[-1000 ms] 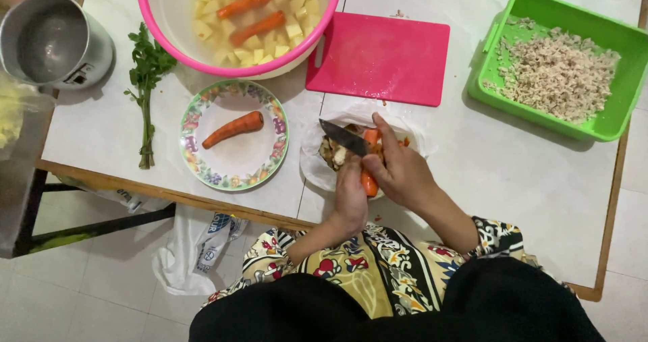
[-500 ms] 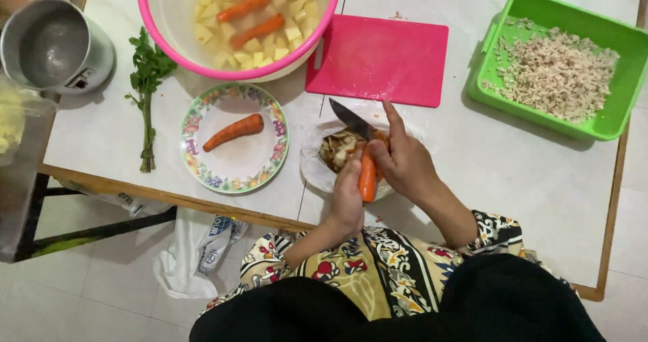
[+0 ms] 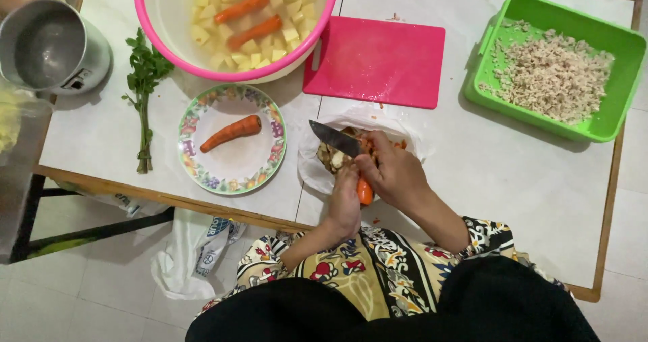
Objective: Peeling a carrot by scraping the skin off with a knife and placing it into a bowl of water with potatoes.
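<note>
Two hands at the table's near edge, head view only. Left hand point(image 3: 345, 204) grips the lower end of a carrot point(image 3: 364, 191), fingers closed round it. Right hand point(image 3: 393, 172) is wrapped on a knife point(image 3: 335, 138), blade pointing to 10 o'clock, over a white bag of peelings point(image 3: 317, 172). Plate point(image 3: 233, 139) with a second carrot point(image 3: 231, 133) sits at 9 o'clock, near. Red cutting board point(image 3: 375, 61) at 12 o'clock, bare. Pink basin point(image 3: 144, 18) at 11 o'clock; green tub point(image 3: 607, 123) at 2 o'clock, well apart. Open white table point(image 3: 513, 180) surface to 3 o'clock. Tiled floor point(image 3: 81, 288) below the edge.
</note>
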